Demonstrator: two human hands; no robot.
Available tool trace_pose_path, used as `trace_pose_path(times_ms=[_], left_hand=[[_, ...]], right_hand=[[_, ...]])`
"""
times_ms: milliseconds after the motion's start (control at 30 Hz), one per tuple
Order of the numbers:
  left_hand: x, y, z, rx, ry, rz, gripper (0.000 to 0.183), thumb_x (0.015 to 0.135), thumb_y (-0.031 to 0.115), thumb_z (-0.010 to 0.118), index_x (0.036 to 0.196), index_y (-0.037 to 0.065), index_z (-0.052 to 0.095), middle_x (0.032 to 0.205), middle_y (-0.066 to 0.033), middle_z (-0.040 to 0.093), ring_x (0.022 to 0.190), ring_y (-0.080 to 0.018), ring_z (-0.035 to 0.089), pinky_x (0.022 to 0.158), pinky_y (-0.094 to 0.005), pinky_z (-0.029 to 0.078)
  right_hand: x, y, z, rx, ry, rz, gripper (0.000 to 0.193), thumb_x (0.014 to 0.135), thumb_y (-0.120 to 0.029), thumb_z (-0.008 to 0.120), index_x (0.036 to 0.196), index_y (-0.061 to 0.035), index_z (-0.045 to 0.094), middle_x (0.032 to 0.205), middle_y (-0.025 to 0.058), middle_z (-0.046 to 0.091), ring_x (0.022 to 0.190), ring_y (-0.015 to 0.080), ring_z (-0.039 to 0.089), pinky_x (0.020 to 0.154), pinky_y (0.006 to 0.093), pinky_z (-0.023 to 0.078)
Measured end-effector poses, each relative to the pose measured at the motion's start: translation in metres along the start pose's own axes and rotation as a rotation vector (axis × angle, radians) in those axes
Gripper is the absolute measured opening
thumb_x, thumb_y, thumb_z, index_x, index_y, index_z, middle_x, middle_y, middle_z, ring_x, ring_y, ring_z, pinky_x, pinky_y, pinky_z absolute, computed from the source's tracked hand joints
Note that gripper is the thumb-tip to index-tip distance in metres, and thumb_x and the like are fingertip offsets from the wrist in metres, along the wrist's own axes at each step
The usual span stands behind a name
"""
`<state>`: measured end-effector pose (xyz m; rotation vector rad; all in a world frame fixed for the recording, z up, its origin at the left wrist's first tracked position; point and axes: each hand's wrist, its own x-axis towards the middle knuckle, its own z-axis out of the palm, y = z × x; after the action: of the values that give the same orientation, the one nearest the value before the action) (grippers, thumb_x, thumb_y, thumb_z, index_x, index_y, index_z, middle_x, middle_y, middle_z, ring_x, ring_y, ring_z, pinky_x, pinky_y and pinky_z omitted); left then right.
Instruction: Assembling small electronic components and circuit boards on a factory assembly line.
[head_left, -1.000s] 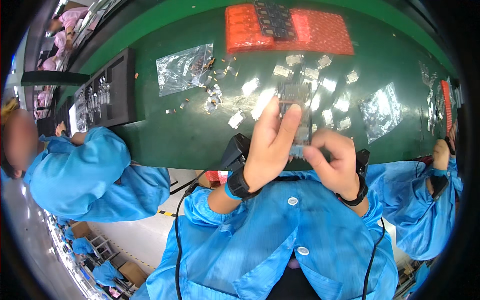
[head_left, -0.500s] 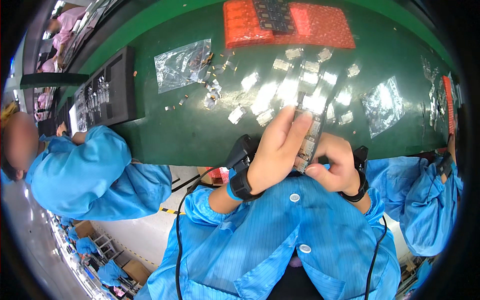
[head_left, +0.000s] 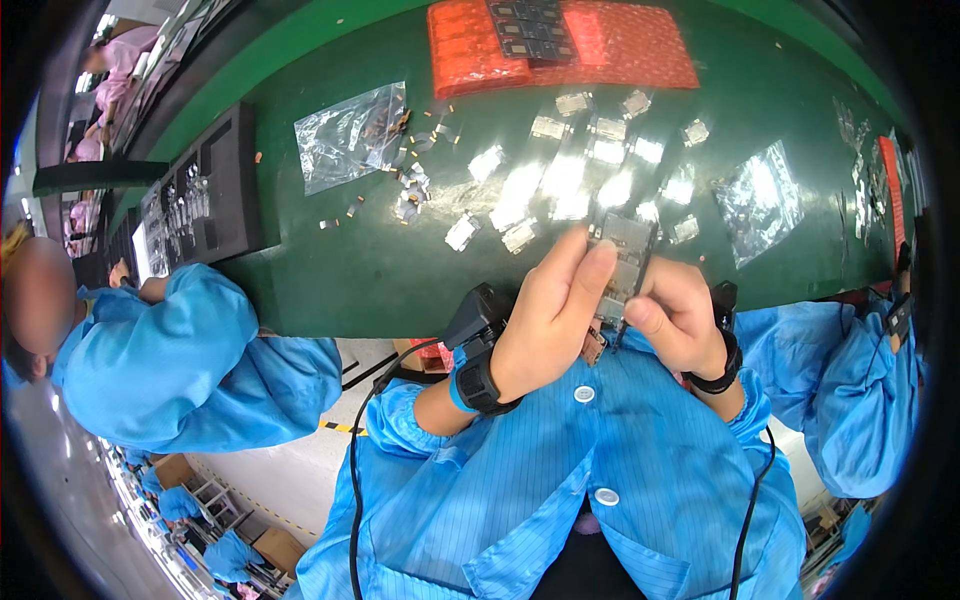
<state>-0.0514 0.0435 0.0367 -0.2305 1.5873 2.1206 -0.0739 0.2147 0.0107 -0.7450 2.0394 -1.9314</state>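
My left hand grips a narrow circuit board panel with several silvery rectangular parts on it, its thumb lying on the face. Closed at the panel's lower right edge is my right hand, thumb bent against the board and fingers partly hidden behind it. Below the left fingers a small brownish piece shows; I cannot tell whether it belongs to the panel. Just beyond my hands, loose small metallic modules lie scattered on the green table.
Red bubble wrap with dark board panels lies at the far side. Clear plastic bags flank the modules; small flex parts are piled at left. A black tray stands farther left. Co-workers in blue sit on both sides.
The panel has tilted in my hands, and its lower end has swung, so less of its length shows. My right hand has shifted slightly right and its fingers have moved along the edge.
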Motion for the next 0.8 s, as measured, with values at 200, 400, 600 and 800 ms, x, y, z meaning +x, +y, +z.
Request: trace_pose_path(times_ms=[200, 400, 600, 800], left_hand=[[-0.001, -0.002, -0.002, 0.071, -0.054, 0.090, 0.034, 0.100, 0.031, 0.040, 0.087, 0.000, 0.045, 0.066, -0.0028, 0.045, 0.054, -0.0108, 0.041, 0.047, -0.0275, 0.036], [0.003, -0.012, -0.002, 0.382, 0.184, 0.338, 0.029, 0.099, 0.027, 0.044, 0.090, 0.000, 0.046, 0.061, -0.0098, 0.046, 0.051, -0.0138, 0.040, 0.047, -0.0292, 0.036], [0.001, -0.008, 0.004, 0.159, 0.112, 0.328, 0.023, 0.098, 0.022, 0.046, 0.090, 0.001, 0.045, 0.070, -0.0036, 0.047, 0.059, -0.0072, 0.043, 0.052, -0.0241, 0.037], [-0.003, -0.006, 0.003, -0.071, -0.018, 0.142, 0.023, 0.099, 0.024, 0.045, 0.089, 0.003, 0.047, 0.073, 0.0018, 0.041, 0.060, -0.0039, 0.038, 0.052, -0.0214, 0.035]], right_hand=[[0.007, -0.003, -0.002, -0.109, -0.080, -0.319, 0.015, 0.080, -0.010, 0.065, 0.071, -0.0022, 0.057, 0.066, 0.0105, 0.054, 0.057, 0.0306, 0.052, 0.052, 0.0364, 0.040], [0.000, -0.008, 0.001, -0.111, -0.010, -0.087, 0.013, 0.080, -0.007, 0.064, 0.070, -0.0022, 0.056, 0.062, 0.0085, 0.052, 0.051, 0.0266, 0.049, 0.048, 0.0343, 0.037], [0.002, -0.005, 0.007, -0.129, 0.028, -0.324, 0.012, 0.082, -0.011, 0.065, 0.076, -0.0020, 0.060, 0.068, 0.0096, 0.058, 0.056, 0.0283, 0.054, 0.052, 0.0334, 0.042], [0.000, 0.001, 0.003, -0.016, -0.014, -0.339, 0.012, 0.081, -0.010, 0.065, 0.075, -0.0020, 0.059, 0.067, 0.0089, 0.057, 0.054, 0.0241, 0.053, 0.050, 0.0314, 0.040]])
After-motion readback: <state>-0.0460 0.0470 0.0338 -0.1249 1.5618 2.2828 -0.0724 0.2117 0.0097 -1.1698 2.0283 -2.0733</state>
